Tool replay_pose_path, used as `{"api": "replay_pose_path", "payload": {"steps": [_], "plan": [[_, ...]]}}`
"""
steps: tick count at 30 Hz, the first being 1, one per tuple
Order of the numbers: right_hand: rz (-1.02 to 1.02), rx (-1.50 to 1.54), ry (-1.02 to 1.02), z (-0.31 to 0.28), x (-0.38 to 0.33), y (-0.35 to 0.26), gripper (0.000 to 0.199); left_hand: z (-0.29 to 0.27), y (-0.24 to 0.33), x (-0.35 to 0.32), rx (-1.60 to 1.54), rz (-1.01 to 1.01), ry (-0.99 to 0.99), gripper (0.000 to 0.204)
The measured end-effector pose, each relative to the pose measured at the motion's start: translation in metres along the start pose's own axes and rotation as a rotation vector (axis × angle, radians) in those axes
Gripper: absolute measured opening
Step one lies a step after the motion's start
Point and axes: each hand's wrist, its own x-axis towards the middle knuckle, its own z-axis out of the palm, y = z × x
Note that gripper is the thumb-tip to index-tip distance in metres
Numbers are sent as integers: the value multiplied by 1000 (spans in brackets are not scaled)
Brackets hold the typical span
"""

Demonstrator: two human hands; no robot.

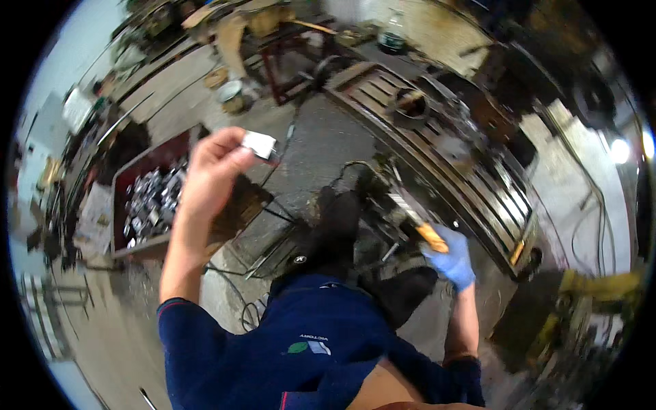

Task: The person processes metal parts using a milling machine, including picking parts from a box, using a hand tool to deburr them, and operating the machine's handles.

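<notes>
My bare left hand [213,171] is raised at the left, pinching a small, bright, flat-faced metal piece [260,145] between thumb and fingers. Below and beside that hand stands a reddish-brown bin [145,164] holding many small shiny metal parts [152,203]. At the right, my blue-gloved right hand [454,260] is closed round the yellow handle of a file [432,238]. Its narrow, pale blade points up and to the left, in front of a slotted metal machine table. The far tip is blurred against the dark clutter behind it.
The slotted machine table [437,160] runs diagonally on the right, with a round metal cup [410,106] on it. A clear bottle [392,34] stands behind. A pail [232,96] sits on the floor ahead. Cables [242,307] lie near my legs. Yellowish machinery [594,287] is at the lower right.
</notes>
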Motion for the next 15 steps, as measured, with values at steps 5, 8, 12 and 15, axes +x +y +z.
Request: {"api": "replay_pose_path", "payload": {"steps": [5, 8, 12, 15], "plan": [[170, -289, 89, -14, -31, -1, 32, 109, -99, 43, -329, -280, -205, 20], [426, -398, 134, -14, -34, 18, 40, 130, -126, 67, -137, -332, -203, 15], [457, -221, 228, -40, -55, 48, 37, 169, -148, 94, -37, -393, -248, 21], [318, 296, 554, -59, -60, 81, 26, 205, -162, 119, 39, -327, -358, 22]]}}
